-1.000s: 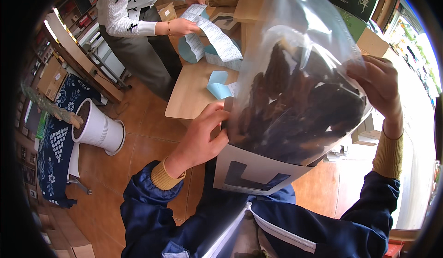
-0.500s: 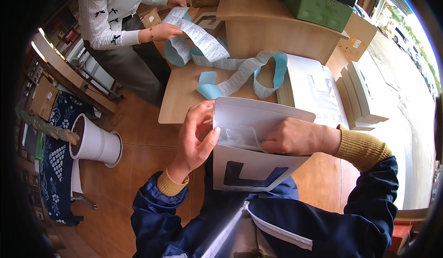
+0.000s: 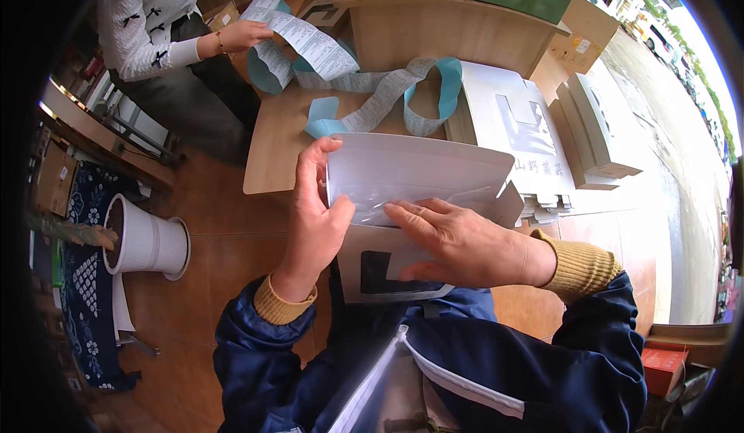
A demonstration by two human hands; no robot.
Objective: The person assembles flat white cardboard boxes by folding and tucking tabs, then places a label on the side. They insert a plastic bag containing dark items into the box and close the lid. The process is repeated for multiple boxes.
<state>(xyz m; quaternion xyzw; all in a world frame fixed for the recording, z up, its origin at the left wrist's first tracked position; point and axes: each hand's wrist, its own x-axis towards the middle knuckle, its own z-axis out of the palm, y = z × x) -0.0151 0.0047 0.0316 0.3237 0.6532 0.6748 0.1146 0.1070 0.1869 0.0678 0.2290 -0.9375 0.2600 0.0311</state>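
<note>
A white cardboard box with its lid flap raised stands at my lap. Its front has a dark cut-out window. Clear plastic shows inside the opening. My left hand grips the box's left side, fingers behind the flap and thumb tucked in front. Across the opening lies my right hand, palm down with fingers stretched out. Its fingertips touch or hover over the plastic; I cannot tell which. The box's deeper inside is hidden.
Ahead is a wooden table with a long strip of printed labels. Another person holds the strip's far end. Flat white cartons are stacked at right, beside upright boxes. A potted plant stands left.
My right hand has come out of the box's right side and moved left over the opening, its curled fingers now straightened. My left thumb has slid inside the box edge. The view has shifted slightly.
</note>
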